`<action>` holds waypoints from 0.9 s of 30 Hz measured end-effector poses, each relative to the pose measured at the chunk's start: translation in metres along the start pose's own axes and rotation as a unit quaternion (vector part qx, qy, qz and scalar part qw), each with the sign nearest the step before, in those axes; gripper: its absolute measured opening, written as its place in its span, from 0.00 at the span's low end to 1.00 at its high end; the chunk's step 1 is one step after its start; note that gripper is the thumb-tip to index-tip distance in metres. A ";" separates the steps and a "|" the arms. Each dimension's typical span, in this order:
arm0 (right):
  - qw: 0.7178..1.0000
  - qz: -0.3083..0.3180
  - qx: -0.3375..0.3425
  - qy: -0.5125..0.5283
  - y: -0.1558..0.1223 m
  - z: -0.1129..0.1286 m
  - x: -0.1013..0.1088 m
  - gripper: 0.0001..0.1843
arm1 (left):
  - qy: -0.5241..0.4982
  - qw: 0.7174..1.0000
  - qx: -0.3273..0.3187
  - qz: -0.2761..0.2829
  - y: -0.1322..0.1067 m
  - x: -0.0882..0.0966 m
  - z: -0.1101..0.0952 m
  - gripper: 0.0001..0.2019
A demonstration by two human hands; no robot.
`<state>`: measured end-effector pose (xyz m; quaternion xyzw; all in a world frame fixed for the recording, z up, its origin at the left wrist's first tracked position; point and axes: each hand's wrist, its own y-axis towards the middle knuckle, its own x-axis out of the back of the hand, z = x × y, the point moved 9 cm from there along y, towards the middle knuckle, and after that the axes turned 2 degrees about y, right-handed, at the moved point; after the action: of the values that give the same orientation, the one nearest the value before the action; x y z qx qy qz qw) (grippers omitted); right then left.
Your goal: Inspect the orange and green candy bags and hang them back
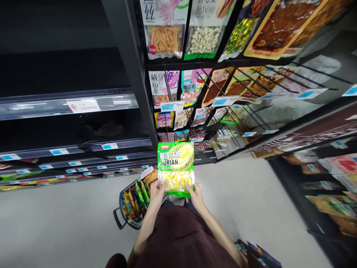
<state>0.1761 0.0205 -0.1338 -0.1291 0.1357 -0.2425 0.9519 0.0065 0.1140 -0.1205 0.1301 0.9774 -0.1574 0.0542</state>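
Observation:
A green and yellow bag of durian candy (176,163) is held upright in front of me, its printed front facing up at the camera. My left hand (157,192) grips its lower left edge, with the thumb over the front. On the lower right edge my right hand (196,194) has the same kind of grip. The fingers behind the bag are hidden. On the floor to the left of my left hand stands a black basket (122,212) filled with several colourful snack packets (136,197).
Ahead, snack bags such as pistachios (205,39) hang on a rack with protruding metal hooks (240,89). Dark shelves (67,98) with price tags run along the left. More stocked shelves (329,182) stand on the right. A dark box of packets (258,255) is at the lower right.

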 end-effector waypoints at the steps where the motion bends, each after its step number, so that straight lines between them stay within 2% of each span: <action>1: 1.000 -0.005 -0.001 0.004 -0.001 -0.002 0.001 0.22 | 0.006 1.000 -0.003 0.004 0.000 0.000 0.000 0.19; 6: 0.999 -0.034 -0.011 0.011 0.000 -0.008 0.007 0.25 | 0.008 1.000 -0.011 0.006 -0.002 -0.001 -0.003 0.17; 11: 1.000 -0.026 0.004 -0.008 0.003 0.005 0.005 0.25 | 0.021 1.000 -0.017 0.007 -0.004 -0.004 -0.011 0.18; 15: 0.999 -0.037 0.016 -0.026 0.004 0.011 0.005 0.25 | -0.014 1.000 0.003 0.012 -0.002 -0.004 -0.006 0.17; 19: 0.998 -0.052 0.021 -0.026 0.002 0.006 0.008 0.26 | -0.011 1.000 -0.015 0.017 0.001 -0.002 0.000 0.16; 24: 0.998 -0.058 0.023 -0.024 0.002 0.001 0.009 0.23 | -0.033 0.999 -0.017 -0.003 0.001 0.006 0.004 0.18; 27: 0.997 -0.048 0.030 -0.042 0.003 0.005 0.005 0.23 | -0.013 1.000 -0.018 -0.022 -0.001 0.010 -0.002 0.18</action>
<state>0.1835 0.0219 -0.1311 -0.1174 0.0818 -0.2866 0.9473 -0.0036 0.1164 -0.1195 0.1057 0.9819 -0.1430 0.0657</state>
